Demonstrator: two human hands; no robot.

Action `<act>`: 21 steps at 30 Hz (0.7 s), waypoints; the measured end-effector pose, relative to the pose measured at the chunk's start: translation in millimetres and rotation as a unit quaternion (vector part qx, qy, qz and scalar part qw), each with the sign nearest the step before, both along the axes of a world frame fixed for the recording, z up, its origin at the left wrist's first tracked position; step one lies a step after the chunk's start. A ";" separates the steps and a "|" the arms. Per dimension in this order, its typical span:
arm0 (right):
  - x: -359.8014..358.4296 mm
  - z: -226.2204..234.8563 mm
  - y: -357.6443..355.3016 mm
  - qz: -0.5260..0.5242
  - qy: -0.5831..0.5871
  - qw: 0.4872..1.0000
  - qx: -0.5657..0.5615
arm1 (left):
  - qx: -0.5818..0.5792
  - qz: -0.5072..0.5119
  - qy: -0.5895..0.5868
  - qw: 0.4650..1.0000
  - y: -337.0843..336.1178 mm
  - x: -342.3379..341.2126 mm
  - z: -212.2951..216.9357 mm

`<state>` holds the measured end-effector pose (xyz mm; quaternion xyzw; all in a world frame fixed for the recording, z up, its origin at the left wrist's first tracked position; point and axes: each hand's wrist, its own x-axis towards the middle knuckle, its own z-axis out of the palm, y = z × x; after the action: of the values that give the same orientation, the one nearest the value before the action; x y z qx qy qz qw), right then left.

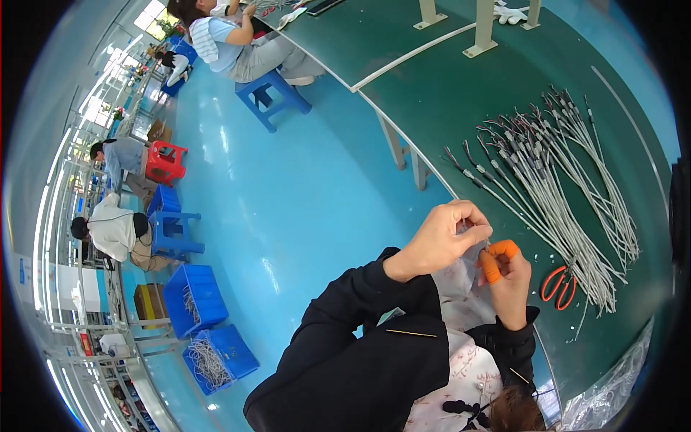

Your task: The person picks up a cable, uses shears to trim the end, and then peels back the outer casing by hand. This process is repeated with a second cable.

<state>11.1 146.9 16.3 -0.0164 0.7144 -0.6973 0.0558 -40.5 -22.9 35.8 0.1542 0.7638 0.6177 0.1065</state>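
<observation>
The bare left hand [446,239] and the right hand [512,282], its thumb and forefinger in orange finger covers [491,266], meet beside the green-topped bench [425,108], thumb and forefinger close together on each — whether either grip is clamped on something small, I cannot tell. The slender grey cables with dark, wire-tipped ends [558,227] lie fanned on the bench near the right hand, probably to keep them separate and reachable, an orange-handled cutting tool [556,271] by their lower ends — no lettering is readable on either.
</observation>
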 end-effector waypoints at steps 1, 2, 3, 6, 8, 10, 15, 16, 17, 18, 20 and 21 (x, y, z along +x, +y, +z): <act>2.8 -0.6 0.4 -0.006 0.002 1.000 0.001 | 0.037 0.000 -0.063 0.997 -0.4 2.9 -0.4; 3.2 -1.8 1.5 0.004 0.035 0.998 0.045 | 0.071 -0.006 -0.123 0.990 0.3 1.9 -0.6; 4.6 -3.4 2.6 0.013 0.068 0.994 0.090 | 0.103 -0.013 -0.184 0.978 1.0 1.8 -1.2; 2.4 -9.1 3.4 -0.002 0.080 0.993 0.088 | 0.209 0.033 -0.196 0.957 0.6 -1.3 -11.2; 4.5 -11.9 2.8 -0.002 0.028 1.000 -0.011 | 0.211 0.058 -0.157 0.963 -7.1 -17.1 -17.8; -1.1 -2.1 10.3 -0.041 -0.029 0.997 -0.063 | 0.217 0.081 -0.137 0.963 -5.7 -21.6 -18.2; -4.6 11.2 22.8 -0.079 -0.053 0.980 -0.172 | 0.234 0.003 -0.145 0.961 31.9 -1.4 -4.5; -6.6 10.3 23.9 -0.088 -0.046 0.980 -0.175 | 0.252 -0.013 -0.173 0.952 40.3 4.2 -7.5; -4.7 7.6 23.7 -0.098 -0.038 0.982 -0.159 | 0.270 -0.021 -0.202 0.941 45.8 8.8 -10.7; -2.8 5.5 23.4 -0.106 -0.029 0.983 -0.144 | 0.268 -0.023 -0.199 0.942 49.4 8.1 -13.2; 1.6 0.6 24.1 -0.109 -0.019 0.985 -0.129 | 0.288 -0.027 -0.194 0.937 54.4 9.8 -22.7; 2.2 -1.2 24.7 -0.111 -0.003 0.988 -0.105 | 0.298 -0.029 -0.189 0.935 56.6 9.8 -23.9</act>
<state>13.3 171.6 15.1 0.0589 0.6341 -0.7707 -0.0218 -30.7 33.7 11.9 0.0812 0.5054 0.8314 0.2162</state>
